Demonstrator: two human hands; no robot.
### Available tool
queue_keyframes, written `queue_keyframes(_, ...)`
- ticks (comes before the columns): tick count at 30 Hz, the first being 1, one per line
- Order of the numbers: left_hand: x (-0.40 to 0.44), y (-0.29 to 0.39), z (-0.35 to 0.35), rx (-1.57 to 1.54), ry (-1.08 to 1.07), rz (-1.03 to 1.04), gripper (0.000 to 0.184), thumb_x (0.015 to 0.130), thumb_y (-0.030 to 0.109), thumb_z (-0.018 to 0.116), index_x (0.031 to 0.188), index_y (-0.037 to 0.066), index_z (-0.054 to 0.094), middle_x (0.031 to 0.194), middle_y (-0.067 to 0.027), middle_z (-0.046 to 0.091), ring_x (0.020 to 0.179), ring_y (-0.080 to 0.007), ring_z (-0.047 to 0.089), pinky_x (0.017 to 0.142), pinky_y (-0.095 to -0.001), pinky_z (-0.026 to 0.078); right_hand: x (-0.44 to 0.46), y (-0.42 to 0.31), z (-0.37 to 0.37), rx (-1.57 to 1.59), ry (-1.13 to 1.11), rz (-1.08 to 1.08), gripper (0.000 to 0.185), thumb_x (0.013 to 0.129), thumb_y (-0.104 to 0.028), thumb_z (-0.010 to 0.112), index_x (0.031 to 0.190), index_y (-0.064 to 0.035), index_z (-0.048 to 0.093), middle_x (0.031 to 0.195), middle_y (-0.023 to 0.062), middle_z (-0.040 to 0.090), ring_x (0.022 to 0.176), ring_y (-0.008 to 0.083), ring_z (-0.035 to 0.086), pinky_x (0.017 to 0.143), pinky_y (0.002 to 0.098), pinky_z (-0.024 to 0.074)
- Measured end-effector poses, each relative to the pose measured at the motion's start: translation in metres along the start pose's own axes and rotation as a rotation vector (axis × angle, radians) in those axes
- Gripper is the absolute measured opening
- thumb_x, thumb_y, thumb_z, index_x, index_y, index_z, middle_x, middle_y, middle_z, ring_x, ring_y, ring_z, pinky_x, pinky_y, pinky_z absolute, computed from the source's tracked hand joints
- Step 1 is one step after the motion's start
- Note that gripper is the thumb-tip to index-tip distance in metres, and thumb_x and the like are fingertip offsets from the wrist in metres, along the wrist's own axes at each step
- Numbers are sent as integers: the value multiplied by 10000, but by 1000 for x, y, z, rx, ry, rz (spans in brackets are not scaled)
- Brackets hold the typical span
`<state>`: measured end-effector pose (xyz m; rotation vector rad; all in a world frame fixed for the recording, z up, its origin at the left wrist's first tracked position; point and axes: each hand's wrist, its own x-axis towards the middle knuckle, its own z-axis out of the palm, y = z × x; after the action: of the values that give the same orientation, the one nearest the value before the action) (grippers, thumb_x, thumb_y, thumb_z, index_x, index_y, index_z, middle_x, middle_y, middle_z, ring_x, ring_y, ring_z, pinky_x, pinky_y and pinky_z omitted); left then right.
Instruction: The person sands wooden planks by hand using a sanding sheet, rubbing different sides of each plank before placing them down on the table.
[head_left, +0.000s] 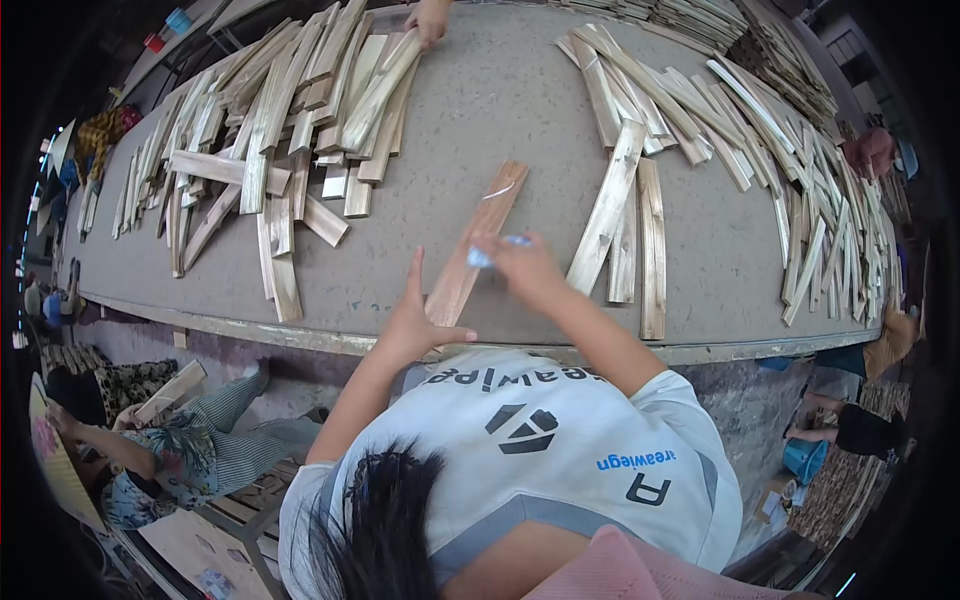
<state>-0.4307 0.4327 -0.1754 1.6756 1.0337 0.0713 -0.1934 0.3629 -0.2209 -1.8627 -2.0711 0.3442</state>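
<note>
A reddish-brown wooden plank (478,235) lies slantwise on the table in front of me, with a pale curved line across its far end. My left hand (408,325) is at its near end, thumb and forefinger spread wide around the corner; the other fingers are hidden. Over the right edge of the plank, my right hand (527,268) is closed on a small blue-and-white object (482,254). Motion blur hides what kind of thing it is. Just right of this hand lie several lighter planks (612,210).
Left on the table (500,80) is a large heap of wooden slats (270,110); another person's hand (430,20) touches its far end. More slats (820,230) lie scattered at right. A person in patterned clothes (180,450) sits at lower left, holding a wood piece.
</note>
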Motion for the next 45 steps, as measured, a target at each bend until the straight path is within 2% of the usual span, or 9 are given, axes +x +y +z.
queue_keyframes(13,-6,14,1,50,5,117,1521,513,400,984,1606,98,-29,1493,-366,381,1380,-468,437,1133,-452,376,-28,-25,-12,52,72,-227,653,826,36,551,1453,-137,502,1380,108,622,1200,267,628,1039,506,401)
queue_keyframes(18,-9,7,6,8,-45,85,1513,514,393,986,1607,104,-20,1490,-368,386,1386,-460,433,1133,-449,373,-11,10,3,38,80,-34,619,830,31,561,1423,-140,523,1361,104,635,1195,259,631,1047,494,402)
queue_keyframes(21,-12,3,2,-13,2,188,1460,547,332,968,1609,108,-7,1473,-373,405,1382,-448,440,1133,-459,367,-22,-32,3,186,94,-270,677,832,72,530,1464,-170,491,1381,88,622,1219,284,622,1063,537,387)
queue_keyframes(25,-15,-19,-3,-64,-54,92,1269,638,184,880,1611,112,69,1363,-305,519,1217,-380,572,1018,-430,475,-2,36,26,15,52,155,728,858,78,491,1517,-223,419,1433,85,583,1255,256,601,1057,510,391)
queue_keyframes(30,-24,-16,-17,-990,-274,-255,921,766,33,641,1581,166,233,1020,-86,516,752,-129,503,615,-270,479,-6,-24,14,62,325,129,628,883,46,465,1465,-188,485,1377,85,628,1254,244,605,1045,515,376)
queue_keyframes(33,-24,-34,-22,-1079,-385,-267,871,789,44,608,1572,191,256,1004,-55,499,669,-108,461,590,-258,438,-7,-48,16,250,154,-323,641,874,59,462,1469,-180,477,1413,81,603,1286,245,582,1044,536,365)
queue_keyframes(38,-27,-36,-29,-1257,-413,-326,833,797,32,583,1558,191,284,982,-43,490,593,-83,398,588,-257,414,18,-30,22,54,240,22,637,890,15,490,1492,-190,455,1460,76,562,1302,211,571,1056,526,365)
queue_keyframes(42,-26,-55,-31,-1440,-481,-334,762,830,97,558,1548,171,315,946,-65,492,561,-94,372,601,-248,391,1,-47,28,69,183,-221,639,904,28,474,1505,-186,439,1430,78,586,1266,250,589,1060,524,356)
queue_keyframes(45,-32,-50,-37,-1693,-575,-442,618,902,223,489,1498,98,379,982,-118,545,583,-149,486,637,-292,478,24,11,35,69,258,194,696,881,44,484,1521,-218,416,1398,37,619,1254,263,599,1080,527,348)
